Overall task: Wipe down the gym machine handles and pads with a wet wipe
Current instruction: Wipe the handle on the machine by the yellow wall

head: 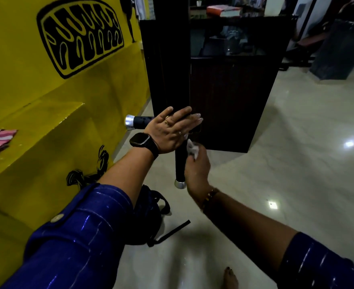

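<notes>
Probably the bent handle bar point(180, 165) is handling as a stiff, fairly weighty piece, with its black sleeves point(141, 121) looking grippy rather than slick. Holding it at the bend is leaving both sleeves free for wiping. It is hanging above the floor point(276, 163), just in front of a dark cabinet point(224, 97). The left grip point(169, 130) is lying over the bend with its fingers straight and apart; whether the thumb is hooking underneath I cannot tell. The right grip point(197, 170) is clamped on the wet wipe point(192, 148), pinching it against the near sleeve just below the bend. The wipe is looking soft, limp and light, and likely to bunch. Counting: one bar, two sleeves, two silver end caps point(129, 122), one wipe.
</notes>
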A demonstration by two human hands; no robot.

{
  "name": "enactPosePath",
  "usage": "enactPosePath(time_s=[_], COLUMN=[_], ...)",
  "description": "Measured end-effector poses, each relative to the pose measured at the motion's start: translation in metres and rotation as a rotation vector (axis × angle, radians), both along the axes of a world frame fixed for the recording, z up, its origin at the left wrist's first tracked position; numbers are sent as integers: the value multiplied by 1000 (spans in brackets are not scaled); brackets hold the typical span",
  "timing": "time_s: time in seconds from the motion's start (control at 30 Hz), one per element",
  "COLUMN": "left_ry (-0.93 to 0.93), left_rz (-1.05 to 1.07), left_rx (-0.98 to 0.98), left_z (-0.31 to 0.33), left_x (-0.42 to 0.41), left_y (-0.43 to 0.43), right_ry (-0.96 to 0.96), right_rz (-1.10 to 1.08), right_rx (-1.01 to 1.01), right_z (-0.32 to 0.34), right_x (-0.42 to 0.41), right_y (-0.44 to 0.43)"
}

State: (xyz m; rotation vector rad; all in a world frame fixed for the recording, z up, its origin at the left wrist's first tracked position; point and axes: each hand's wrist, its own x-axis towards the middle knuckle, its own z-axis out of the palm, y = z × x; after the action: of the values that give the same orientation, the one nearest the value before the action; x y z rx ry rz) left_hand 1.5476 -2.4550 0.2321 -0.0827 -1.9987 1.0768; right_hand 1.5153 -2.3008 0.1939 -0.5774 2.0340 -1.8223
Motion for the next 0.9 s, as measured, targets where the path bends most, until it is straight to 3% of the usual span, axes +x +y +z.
enactPosePath(time_s=[0.07,0.27,0.47,0.53,0.7,0.9], left_ry=[-2,2,-13,-15,-27,-17], left_rz=[0,-5,29,19,30,18], left_rx=[8,-6,-14,-13,-14,-7], left_z=[0,1,-1,0,-1,1], left_x=[-1,-1,0,1,1,0], left_y=[0,0,-1,-2,-2,1], right_ry=[54,-103,-298,-195,230,183], right_rz=[-6,-40,46,56,38,-7], right_rx=[74,177,-173,-203,138,137], right_z=[-22,-19,26,31,8,-2], right_x=[9,0,-25,-25,-13,-16], right_y=[8,-2,-9,-7,0,-5])
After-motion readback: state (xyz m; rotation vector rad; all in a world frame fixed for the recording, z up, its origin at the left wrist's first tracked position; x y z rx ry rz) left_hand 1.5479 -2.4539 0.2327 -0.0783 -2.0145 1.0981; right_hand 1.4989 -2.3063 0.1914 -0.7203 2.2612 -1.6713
